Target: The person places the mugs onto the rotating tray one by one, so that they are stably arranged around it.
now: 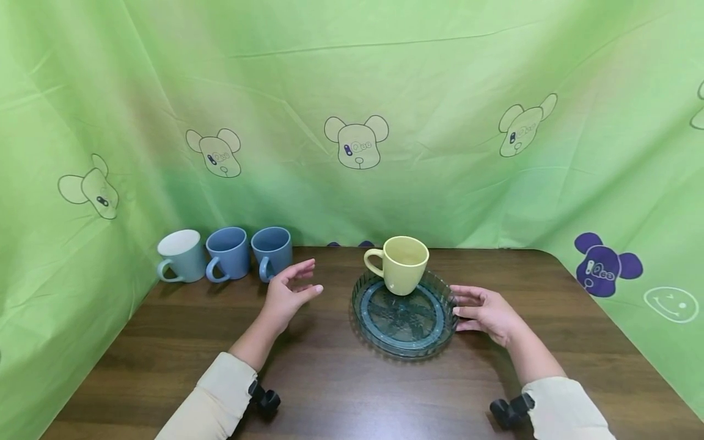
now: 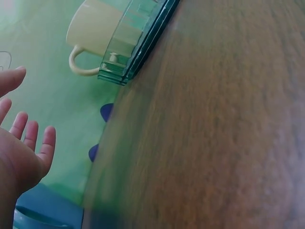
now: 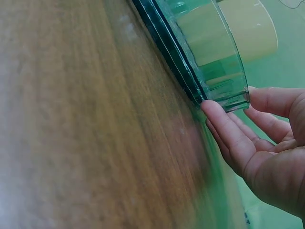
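A round, clear green tray with a ribbed wall lies on the table. Toward its back stands a yellow mug, upright, its handle pointing left. My right hand touches the tray's right side, with extended fingertips against the wall and low edge; the right wrist view shows the fingers there. My left hand is held over the table left of the tray, thumb and fingers apart and nothing between them. Nearest to it is a blue mug, whose handle it partly overlaps in the head view.
Left of that mug stand another blue mug and a grey-blue mug with a white inside, in a row along the back left. A green printed cloth rises behind and beside the brown wooden table.
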Tool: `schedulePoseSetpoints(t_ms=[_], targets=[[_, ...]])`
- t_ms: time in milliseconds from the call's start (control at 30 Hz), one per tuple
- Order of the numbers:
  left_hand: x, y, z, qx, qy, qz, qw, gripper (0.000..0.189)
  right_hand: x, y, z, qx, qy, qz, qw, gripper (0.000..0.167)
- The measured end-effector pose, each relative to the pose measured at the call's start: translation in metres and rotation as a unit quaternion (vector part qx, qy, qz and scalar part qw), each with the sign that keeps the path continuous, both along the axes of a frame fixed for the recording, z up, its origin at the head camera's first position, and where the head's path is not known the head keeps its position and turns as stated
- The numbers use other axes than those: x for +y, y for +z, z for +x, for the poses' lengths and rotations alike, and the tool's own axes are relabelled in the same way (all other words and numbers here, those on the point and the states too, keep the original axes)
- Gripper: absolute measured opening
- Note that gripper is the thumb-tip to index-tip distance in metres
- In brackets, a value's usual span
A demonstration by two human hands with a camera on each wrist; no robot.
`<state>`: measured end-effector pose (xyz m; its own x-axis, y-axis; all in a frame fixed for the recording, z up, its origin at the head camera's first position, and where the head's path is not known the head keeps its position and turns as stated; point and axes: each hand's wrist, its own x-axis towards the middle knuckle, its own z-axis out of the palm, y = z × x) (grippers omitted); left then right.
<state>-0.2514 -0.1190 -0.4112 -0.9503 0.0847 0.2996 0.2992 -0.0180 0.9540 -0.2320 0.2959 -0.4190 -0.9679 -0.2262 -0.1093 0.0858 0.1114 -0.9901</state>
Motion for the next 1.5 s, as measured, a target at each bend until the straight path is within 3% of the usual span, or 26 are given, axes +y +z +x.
schedulePoseSetpoints(t_ms=[433,800,1233,1500], targets=[[-0.019,0.002,0.011,0.012,0.048,0.004,0.9987,0.051,-0.008,0.001,0.009,0.005,-0.018,-0.012,0.9998,0.063],[-0.036,-0.003,0.016,0.014,0.101,0.041,0.9939,0.049,-0.012,-0.002,0.017,-0.004,-0.049,-0.029,0.9984,0.065],[-0.053,-0.007,0.014,0.007,0.198,0.066,0.9779,0.042,-0.017,-0.003,0.025,-0.007,-0.074,-0.029,0.9968,0.063],[-0.059,-0.009,0.008,-0.012,0.235,0.070,0.9693,0.043,-0.020,-0.001,0.030,-0.007,-0.086,-0.040,0.9954,0.064]])
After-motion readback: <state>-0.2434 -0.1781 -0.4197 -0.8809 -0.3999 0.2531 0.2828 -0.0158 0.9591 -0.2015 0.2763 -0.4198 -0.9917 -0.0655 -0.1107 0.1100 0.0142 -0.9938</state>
